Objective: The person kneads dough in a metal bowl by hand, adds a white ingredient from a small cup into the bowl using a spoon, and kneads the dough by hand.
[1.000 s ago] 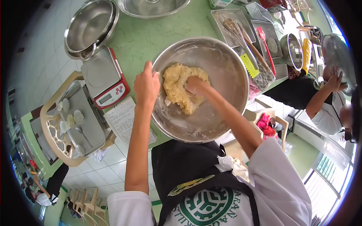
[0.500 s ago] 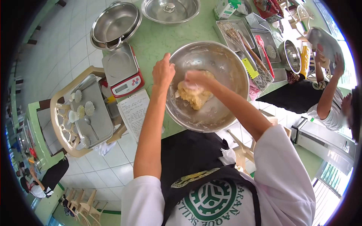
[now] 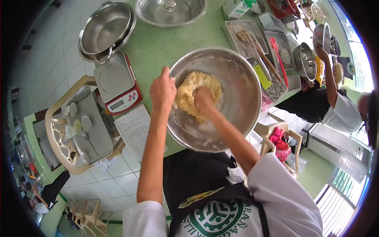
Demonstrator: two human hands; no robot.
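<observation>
Your right hand [image 3: 203, 98] is in the dough [image 3: 184, 96], fingers hidden (I cannot tell if they are closed). The dough lies around it, toward the left side of the bowl [image 3: 241, 93], beside your left hand [image 3: 163, 91], which grips this bowl.

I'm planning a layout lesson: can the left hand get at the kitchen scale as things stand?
Probably yes: only green tabletop shows between the left hand and the kitchen scale, though that hand would first have to release the steel bowl.
</observation>
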